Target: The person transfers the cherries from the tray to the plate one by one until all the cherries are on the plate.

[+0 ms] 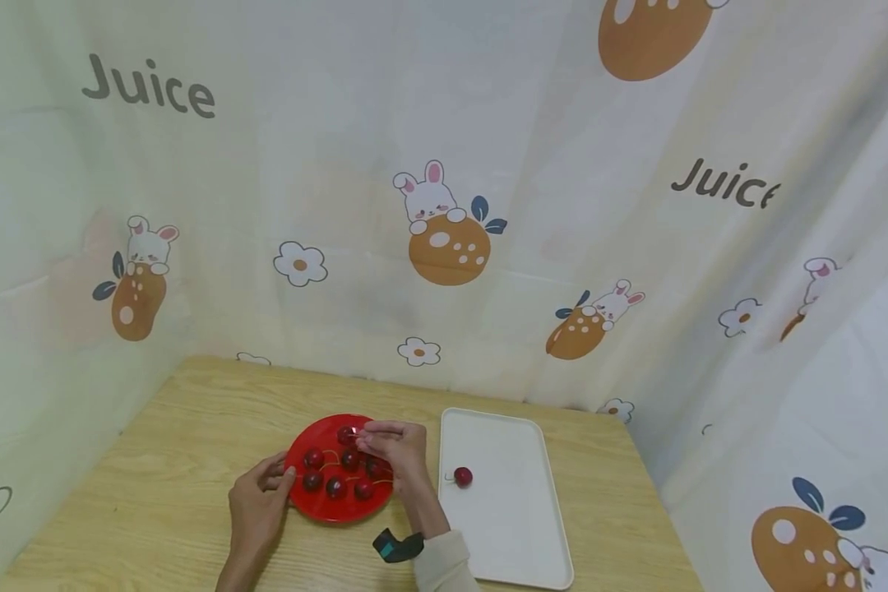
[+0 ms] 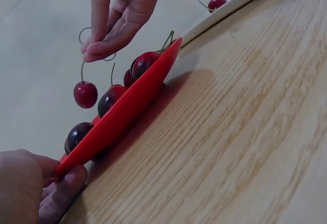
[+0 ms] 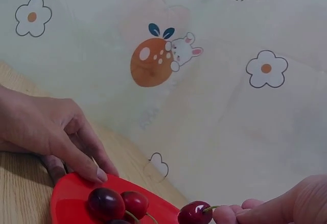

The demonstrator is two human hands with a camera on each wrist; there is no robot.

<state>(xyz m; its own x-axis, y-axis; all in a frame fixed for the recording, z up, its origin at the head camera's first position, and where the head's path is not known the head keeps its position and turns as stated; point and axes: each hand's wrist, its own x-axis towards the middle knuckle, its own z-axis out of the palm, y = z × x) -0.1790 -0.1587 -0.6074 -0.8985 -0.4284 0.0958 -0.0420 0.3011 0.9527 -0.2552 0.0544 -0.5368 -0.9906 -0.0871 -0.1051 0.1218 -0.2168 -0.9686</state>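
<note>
A round red plate (image 1: 326,511) holds several dark red cherries (image 1: 335,487) with green stems. At the plate's left rim, my left hand (image 1: 257,503) grips the edge, thumb on top and fingers beneath, as the left wrist view shows. Over the plate's far right side, my right hand (image 1: 400,448) pinches one cherry (image 2: 85,94) by its stem. That cherry hangs above the others in the left wrist view. In the right wrist view the fingertips (image 3: 230,215) close on the stem beside the fruit.
Right of the plate lies a white rectangular tray (image 1: 514,526) with a single cherry (image 1: 463,477) near its left side. Both stand on a light wooden table (image 1: 185,460). A patterned curtain (image 1: 340,164) surrounds the table's back and sides.
</note>
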